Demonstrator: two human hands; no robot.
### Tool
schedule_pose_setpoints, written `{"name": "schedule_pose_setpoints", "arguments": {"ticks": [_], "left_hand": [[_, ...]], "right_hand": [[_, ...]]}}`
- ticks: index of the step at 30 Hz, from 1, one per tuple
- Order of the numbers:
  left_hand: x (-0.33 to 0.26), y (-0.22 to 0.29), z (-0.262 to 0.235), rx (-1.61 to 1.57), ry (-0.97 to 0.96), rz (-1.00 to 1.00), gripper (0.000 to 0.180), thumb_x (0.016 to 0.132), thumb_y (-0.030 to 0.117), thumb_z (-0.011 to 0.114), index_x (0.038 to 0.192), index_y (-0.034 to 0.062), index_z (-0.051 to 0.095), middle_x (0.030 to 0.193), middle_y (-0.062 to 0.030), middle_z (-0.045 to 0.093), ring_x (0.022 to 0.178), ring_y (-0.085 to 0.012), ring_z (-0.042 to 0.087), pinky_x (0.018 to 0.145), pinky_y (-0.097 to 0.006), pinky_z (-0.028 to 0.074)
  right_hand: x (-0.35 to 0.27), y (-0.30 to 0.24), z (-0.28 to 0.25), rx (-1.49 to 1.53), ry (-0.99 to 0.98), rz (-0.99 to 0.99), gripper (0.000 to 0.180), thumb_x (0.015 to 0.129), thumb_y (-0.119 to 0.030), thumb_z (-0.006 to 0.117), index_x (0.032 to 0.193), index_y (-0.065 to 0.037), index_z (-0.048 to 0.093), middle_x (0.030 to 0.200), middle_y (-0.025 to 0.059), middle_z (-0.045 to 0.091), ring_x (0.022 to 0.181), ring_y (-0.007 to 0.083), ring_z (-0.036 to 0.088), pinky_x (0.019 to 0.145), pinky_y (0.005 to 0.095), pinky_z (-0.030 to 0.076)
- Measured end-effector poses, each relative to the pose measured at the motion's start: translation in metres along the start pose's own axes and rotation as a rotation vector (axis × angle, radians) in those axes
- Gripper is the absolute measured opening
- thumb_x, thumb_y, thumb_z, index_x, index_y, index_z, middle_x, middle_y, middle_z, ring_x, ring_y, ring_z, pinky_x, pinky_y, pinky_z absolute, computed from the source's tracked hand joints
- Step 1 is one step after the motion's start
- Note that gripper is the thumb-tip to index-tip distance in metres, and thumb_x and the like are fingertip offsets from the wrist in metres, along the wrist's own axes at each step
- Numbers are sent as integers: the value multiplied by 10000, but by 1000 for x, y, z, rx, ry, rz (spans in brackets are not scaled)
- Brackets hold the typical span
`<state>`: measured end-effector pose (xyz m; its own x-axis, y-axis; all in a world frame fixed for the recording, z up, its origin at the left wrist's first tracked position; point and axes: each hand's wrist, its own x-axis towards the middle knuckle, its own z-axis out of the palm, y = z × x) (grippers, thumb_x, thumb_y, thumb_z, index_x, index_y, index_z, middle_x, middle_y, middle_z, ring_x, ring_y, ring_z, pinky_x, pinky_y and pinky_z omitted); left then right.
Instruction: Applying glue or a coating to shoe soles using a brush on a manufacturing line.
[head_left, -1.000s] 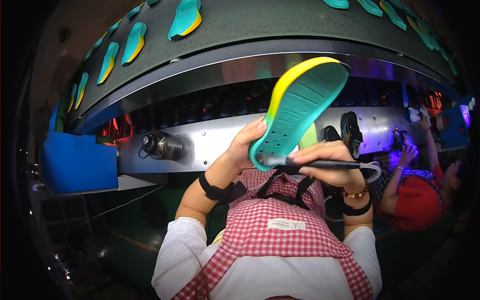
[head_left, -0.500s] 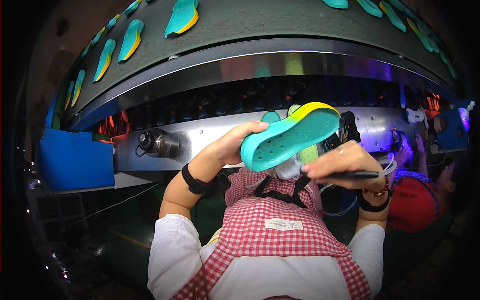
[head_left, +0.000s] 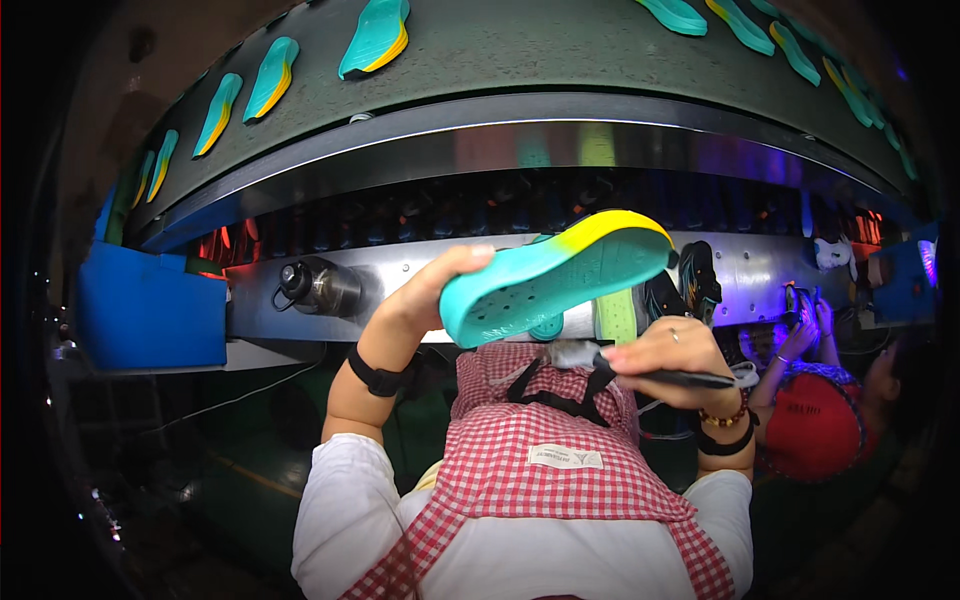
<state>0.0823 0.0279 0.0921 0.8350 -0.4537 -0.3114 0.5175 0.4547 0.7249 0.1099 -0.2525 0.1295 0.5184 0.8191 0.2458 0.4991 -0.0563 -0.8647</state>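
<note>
My left hand (head_left: 425,290) grips one end of a teal shoe sole (head_left: 560,280) with a yellow band at its other end. The sole is held tilted above the bench, its recessed face with small holes toward me. Below and right of it, my right hand (head_left: 672,358) is closed round the black handle of a brush (head_left: 576,353). Its pale bristles point left, apart from the sole and in front of my checked apron. Behind the held sole, a light green sole (head_left: 616,318) and a small part of another teal sole (head_left: 547,327) show.
A metal bench (head_left: 420,262) runs before me, with a dark bottle (head_left: 322,287) at left and dark shoes (head_left: 700,275) at right. Beyond, a conveyor belt (head_left: 520,60) carries several teal-and-yellow soles. A blue box (head_left: 150,310) stands left; a co-worker in a red cap (head_left: 815,415) sits right.
The held sole has moved left and turned slightly. My right hand and the brush have dropped down and away from it. The soles on the belt have shifted a little to the right.
</note>
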Motion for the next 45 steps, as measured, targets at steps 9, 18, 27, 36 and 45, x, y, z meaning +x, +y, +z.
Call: {"name": "schedule_pose_setpoints", "arguments": {"ticks": [9,18,27,36,45], "left_hand": [[53,-67,12,-715,-72,177,930,749,754,113,1287,28,334,1208,-195,451,1098,-316,467,943,-456,367],[49,-62,-5,-600,115,438,860,758,736,202,1197,29,420,1067,-137,551,978,-274,546,876,-438,436],[48,-52,24,-701,-67,471,911,758,744,153,1266,12,347,1073,-148,520,1008,-296,499,924,-467,373],[44,-42,5,-681,-62,648,871,763,715,272,1290,23,314,1245,-155,429,1122,-295,443,997,-509,298],[43,-15,10,-526,-51,692,831,769,687,336,1286,37,321,1217,-164,445,1113,-303,454,980,-514,320]], "right_hand": [[15,25,23,245,352,333,183,690,1,661,871,16,646,892,130,643,855,192,616,757,280,478],[11,1,47,-275,36,-63,175,610,-66,698,771,-63,629,809,85,641,751,222,628,677,309,483],[41,-5,38,-37,243,-40,195,659,8,671,850,-13,639,824,128,639,791,233,631,716,300,494],[21,-2,26,176,-12,28,216,665,22,678,876,-1,637,904,128,640,920,242,605,824,334,468],[15,16,25,315,63,34,209,671,9,677,875,-4,637,916,108,647,955,237,571,923,403,373]]}}
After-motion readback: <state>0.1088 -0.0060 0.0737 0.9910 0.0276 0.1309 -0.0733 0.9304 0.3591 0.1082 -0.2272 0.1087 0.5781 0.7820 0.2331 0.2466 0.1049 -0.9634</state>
